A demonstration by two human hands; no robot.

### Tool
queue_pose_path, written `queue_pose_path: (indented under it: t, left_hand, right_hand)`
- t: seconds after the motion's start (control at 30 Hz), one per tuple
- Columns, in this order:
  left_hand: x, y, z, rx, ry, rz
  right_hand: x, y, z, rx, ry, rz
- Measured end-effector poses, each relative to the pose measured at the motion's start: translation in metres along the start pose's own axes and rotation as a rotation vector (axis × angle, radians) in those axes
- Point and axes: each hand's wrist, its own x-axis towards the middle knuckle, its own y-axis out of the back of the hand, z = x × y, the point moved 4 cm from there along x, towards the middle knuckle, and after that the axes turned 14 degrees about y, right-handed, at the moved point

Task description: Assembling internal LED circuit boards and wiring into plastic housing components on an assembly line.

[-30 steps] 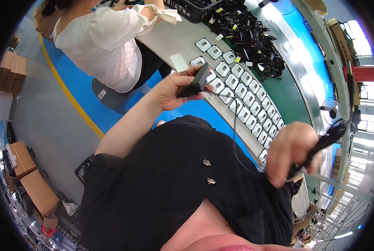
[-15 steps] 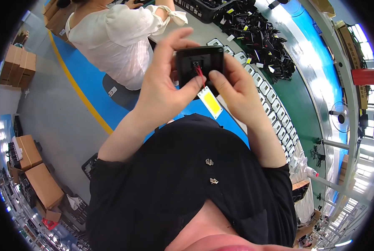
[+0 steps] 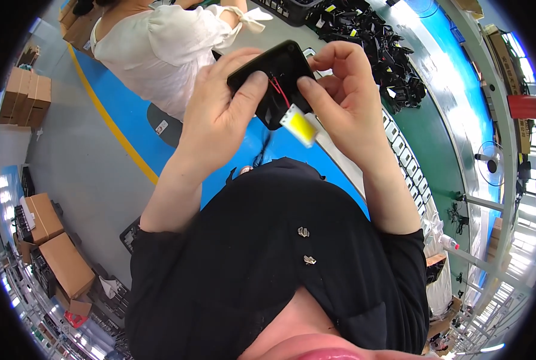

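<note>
One open black housing [image 3: 286, 57], held aloft | left hand [image 3: 217, 117] half-curled around it, thumb inside | right hand [image 3: 352, 111] loosely curled, thumb at rim; pinch unclear to me | LED panel [image 3: 300, 126] dangles by red wires [image 3: 279, 89] | likely step: positioning housing; next calls for slack wires

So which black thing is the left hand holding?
The hollow black case in the left hand, with red wires leading to a yellow-and-white panel; other black parts lie heaped farther off.

The black short-sleeved top [image 3: 262, 258] bears two shiny metallic ornaments [image 3: 303, 231].
</note>
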Motion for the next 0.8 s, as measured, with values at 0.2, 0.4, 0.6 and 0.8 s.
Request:
queue_pose_path:
  t: [0.2,0.4,0.6,0.8]
  left_hand:
    - [0.001,-0.012,-0.010,-0.374,0.103,0.012]
    - [0.006,-0.014,-0.006,-0.476,0.006,0.026]
    - [0.003,-0.017,0.002,-0.576,0.005,-0.016]
    - [0.005,-0.006,-0.003,-0.521,0.021,-0.015]
  right_hand:
    - [-0.024,0.010,-0.034,-0.479,0.324,-0.062]
    - [-0.026,-0.002,-0.032,-0.555,0.226,-0.095]
    - [-0.026,-0.009,-0.033,-0.535,0.243,-0.054]
    - [-0.016,-0.004,-0.035,-0.642,0.353,-0.097]
